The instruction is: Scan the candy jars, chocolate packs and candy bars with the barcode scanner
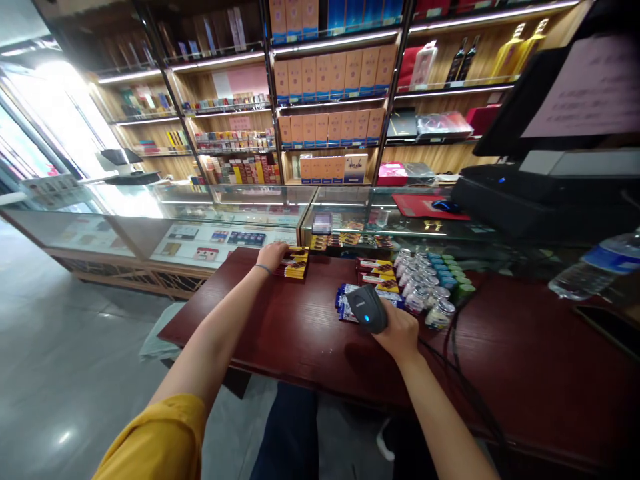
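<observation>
My left hand [271,255] reaches out across the dark red wooden table [300,333] and rests on a stack of yellow and brown packets [295,262], fingers curled over its near end. My right hand [400,331] grips a grey handheld barcode scanner [369,308] with a blue light, held just over blue and white packets [345,301]. Its black cable [455,347] trails off to the right. Red and yellow packets [376,272] lie just beyond the scanner.
Several small capped jars [425,283] stand right of the packets. A water bottle [597,263] lies at the far right beside a black till terminal [540,193]. Glass display counters [225,213] and stocked shelves [330,100] stand behind the table.
</observation>
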Motion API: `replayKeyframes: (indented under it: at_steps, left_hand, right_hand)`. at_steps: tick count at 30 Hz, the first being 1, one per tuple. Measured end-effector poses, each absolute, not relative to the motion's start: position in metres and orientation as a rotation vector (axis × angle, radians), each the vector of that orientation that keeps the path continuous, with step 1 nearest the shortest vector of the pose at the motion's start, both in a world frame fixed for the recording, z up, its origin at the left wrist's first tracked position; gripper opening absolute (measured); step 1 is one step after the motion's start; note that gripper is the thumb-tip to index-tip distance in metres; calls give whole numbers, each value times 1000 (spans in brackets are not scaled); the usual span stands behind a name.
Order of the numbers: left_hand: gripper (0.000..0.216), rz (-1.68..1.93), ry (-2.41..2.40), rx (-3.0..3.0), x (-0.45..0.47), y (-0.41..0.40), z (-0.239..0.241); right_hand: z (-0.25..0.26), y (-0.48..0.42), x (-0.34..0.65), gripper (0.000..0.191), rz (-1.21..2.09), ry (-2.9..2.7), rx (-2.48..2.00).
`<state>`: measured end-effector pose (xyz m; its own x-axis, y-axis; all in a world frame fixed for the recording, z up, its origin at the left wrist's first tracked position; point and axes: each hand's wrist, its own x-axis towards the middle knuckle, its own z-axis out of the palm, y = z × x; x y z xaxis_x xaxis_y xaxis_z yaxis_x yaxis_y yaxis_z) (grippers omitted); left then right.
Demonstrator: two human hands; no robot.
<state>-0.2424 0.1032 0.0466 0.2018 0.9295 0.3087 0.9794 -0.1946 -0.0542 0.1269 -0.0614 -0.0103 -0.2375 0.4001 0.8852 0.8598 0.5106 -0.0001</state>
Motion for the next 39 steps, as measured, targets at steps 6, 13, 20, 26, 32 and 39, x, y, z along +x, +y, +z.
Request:
replayKeyframes:
  at_steps: [6, 13, 20, 26, 32, 39]
  left_hand:
    - [28, -165, -1709, -2311, -235, 120, 40]
    - [34, -132, -1678, -2422, -237, 122, 40]
    - [39, -194, -1704, -2470, -237, 122, 38]
    - [42, -390, -1813, -2459, -242, 125, 32]
    - [40, -732, -1781, -2462, -229, 95, 38]
    - [40, -932, -1583, -2557, -183, 63, 46]
  right_hand:
    - [-8, -62, 125, 28, -608, -1847, -1042]
    - [-8, -62, 125, 28, -598, -1843, -1059]
    - [-11, -62, 125, 30, -566, -1846, -1077]
    - [-14, -60, 126, 30, -563, -1844, -1098]
    - [-13, -60, 129, 32, -575, -1859, -1071]
    - [-1, -61, 138, 35, -565, -1905, -1129]
